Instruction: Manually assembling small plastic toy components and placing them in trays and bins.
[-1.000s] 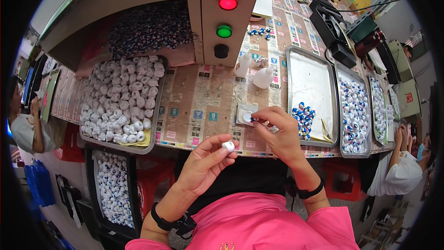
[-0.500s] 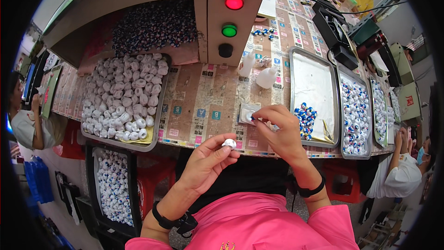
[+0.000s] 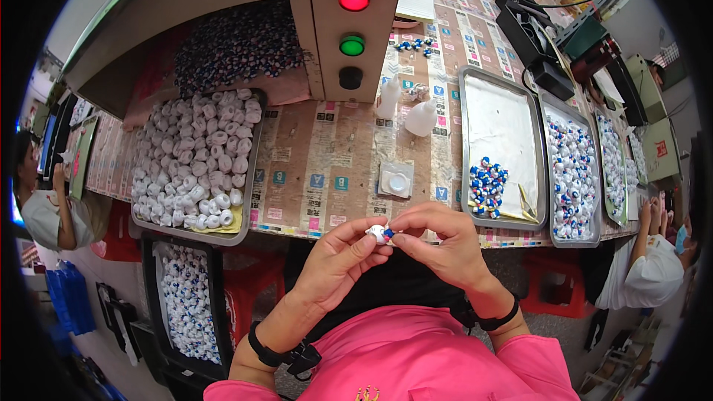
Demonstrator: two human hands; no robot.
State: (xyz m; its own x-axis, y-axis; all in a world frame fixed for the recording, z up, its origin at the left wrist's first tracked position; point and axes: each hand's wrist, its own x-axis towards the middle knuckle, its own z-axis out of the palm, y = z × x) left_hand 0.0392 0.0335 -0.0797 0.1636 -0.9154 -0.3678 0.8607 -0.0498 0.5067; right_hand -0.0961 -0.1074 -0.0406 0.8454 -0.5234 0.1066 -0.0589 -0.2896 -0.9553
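In front of my waist, my left hand pinches a small white rounded plastic piece between thumb and fingers. My right hand is closed on a tiny blue-and-red piece, which touches the right side of the white one. My fingertips partly cover both. Just beyond the hands, a shallow dish with a round white centre lies on the table. To the right, a metal tray holds a pile of blue, red and white pieces. A left tray is full of white rounded pieces.
Two white squeeze bottles, one of them, stand beyond the dish. A machine housing with red and green lamps rises at the back left. Another filled tray sits at right, a black-framed bin below left. Other people sit around.
My right hand has left the dish and come down to my left hand, bringing the blue-and-red piece against the white piece. The view has shifted slightly.
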